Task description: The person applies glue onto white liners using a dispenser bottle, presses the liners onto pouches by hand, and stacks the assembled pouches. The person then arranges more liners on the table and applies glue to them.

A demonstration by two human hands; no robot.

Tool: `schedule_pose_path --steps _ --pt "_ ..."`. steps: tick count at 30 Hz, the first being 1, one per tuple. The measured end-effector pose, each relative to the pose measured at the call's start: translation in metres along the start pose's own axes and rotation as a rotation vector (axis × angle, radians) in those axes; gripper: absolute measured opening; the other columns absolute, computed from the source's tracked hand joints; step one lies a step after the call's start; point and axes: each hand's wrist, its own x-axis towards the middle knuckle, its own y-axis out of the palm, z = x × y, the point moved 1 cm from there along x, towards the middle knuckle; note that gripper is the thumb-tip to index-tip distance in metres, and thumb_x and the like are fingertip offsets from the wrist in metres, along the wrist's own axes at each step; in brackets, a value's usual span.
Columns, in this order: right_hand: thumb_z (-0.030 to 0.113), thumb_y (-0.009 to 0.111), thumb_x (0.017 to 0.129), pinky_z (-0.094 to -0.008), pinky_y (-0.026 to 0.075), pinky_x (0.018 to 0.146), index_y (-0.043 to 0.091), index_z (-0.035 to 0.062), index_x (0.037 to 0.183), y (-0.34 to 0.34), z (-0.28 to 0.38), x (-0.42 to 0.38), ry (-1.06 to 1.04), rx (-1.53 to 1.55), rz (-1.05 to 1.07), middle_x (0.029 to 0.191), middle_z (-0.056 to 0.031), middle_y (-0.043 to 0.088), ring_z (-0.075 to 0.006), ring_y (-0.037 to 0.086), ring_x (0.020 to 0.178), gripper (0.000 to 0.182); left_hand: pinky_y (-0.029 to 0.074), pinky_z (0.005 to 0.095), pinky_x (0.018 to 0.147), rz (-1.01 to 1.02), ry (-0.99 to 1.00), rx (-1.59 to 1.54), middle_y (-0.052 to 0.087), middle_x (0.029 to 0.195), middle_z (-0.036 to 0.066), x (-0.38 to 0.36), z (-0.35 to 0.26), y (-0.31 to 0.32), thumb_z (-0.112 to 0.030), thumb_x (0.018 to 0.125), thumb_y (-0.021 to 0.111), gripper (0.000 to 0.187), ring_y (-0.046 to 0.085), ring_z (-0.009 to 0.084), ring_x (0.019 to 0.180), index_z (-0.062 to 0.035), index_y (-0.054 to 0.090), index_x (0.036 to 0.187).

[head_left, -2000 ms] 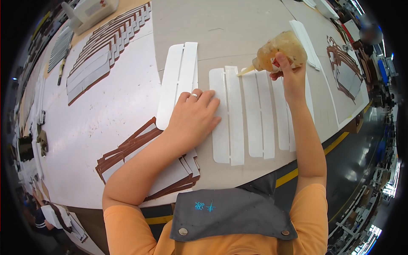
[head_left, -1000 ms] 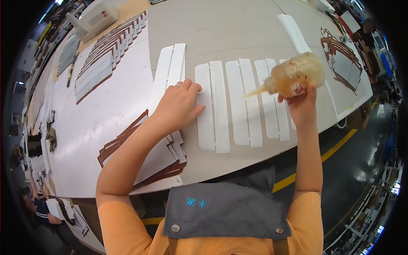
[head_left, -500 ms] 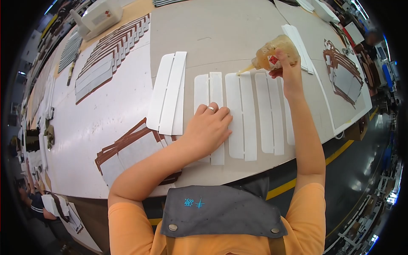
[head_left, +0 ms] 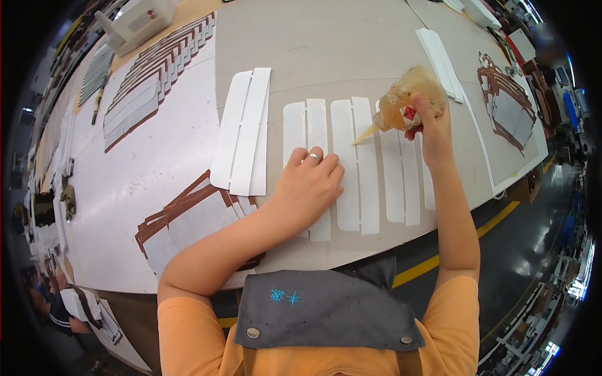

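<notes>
My right hand (head_left: 433, 130) is wrapped around a squeeze bottle (head_left: 411, 94) of yellowish glue with a red label. The bottle is tilted, its thin nozzle pointing down and left to the slit of a white slotted strip (head_left: 347, 194). Fingers down, my left hand (head_left: 308, 188) rests on the neighbouring white strip (head_left: 317, 122), covering its middle; no object is gripped in it. Right of these lies another white strip (head_left: 401, 188), its upper end partly hidden by the bottle.
Stacked white strips (head_left: 241, 131) lie left, beside brown-edged panels (head_left: 194, 219). Overlapping panels (head_left: 135, 106) and a white jug (head_left: 141, 25) are at far left. More white strips (head_left: 439, 59) and brown-edged panels (head_left: 511, 113) lie right. The table's near edge borders my apron.
The nozzle has moved down along the slit from the strip's top end, my right hand lowering with the bottle. My left hand stays on its strip. The whole view has shifted slightly.
</notes>
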Motion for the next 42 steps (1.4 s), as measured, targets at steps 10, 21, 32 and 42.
schedule_pose_path --steps 10,21,32,42 --pt "0.032 0.068 0.08 -0.0201 0.041 0.04 0.04 0.0038 0.113 -0.012 0.006 -0.072 0.185 0.077 0.07 0.089 -0.0076 0.059 -0.009 0.057 0.066 0.051 0.037 0.0354 0.085 -0.034 0.002 0.047 0.058 0.103 0.005 0.0 -0.002 0.002 -0.02 0.073 0.067 0.028 0.053 0.0227 0.094 -0.0045 0.059 0.095" --pt "0.043 0.061 0.083 -0.0211 0.045 0.044 0.047 0.003 0.116 -0.023 0.004 -0.058 0.094 0.364 -0.105 0.098 -0.0068 0.061 -0.0118 0.059 0.066 0.053 0.036 0.0361 0.086 0.006 0.006 -0.008 0.055 0.107 0.005 0.0 -0.002 0.001 -0.018 0.076 0.064 0.026 0.051 0.0224 0.097 -0.0049 0.057 0.098" --pt "0.042 0.066 0.081 -0.0225 0.046 0.043 0.049 0.0012 0.103 -0.004 -0.012 0.037 -0.11 0.027 -0.17 0.078 -0.0082 0.058 -0.0129 0.055 0.05 0.049 0.036 0.0373 0.087 0.026 0.015 0.041 0.056 0.107 0.005 -0.001 -0.001 0.004 -0.017 0.076 0.064 0.026 0.052 0.0223 0.097 -0.0049 0.058 0.098" --pt "0.043 0.067 0.08 -0.0213 0.045 0.042 0.049 0.0012 0.104 -0.003 -0.01 0.038 -0.126 0.014 -0.125 0.08 -0.0076 0.058 -0.0119 0.055 0.05 0.051 0.035 0.038 0.088 0.009 0.016 0.045 0.056 0.108 0.006 -0.001 -0.003 0.004 -0.016 0.075 0.064 0.027 0.053 0.023 0.097 -0.0046 0.057 0.098"
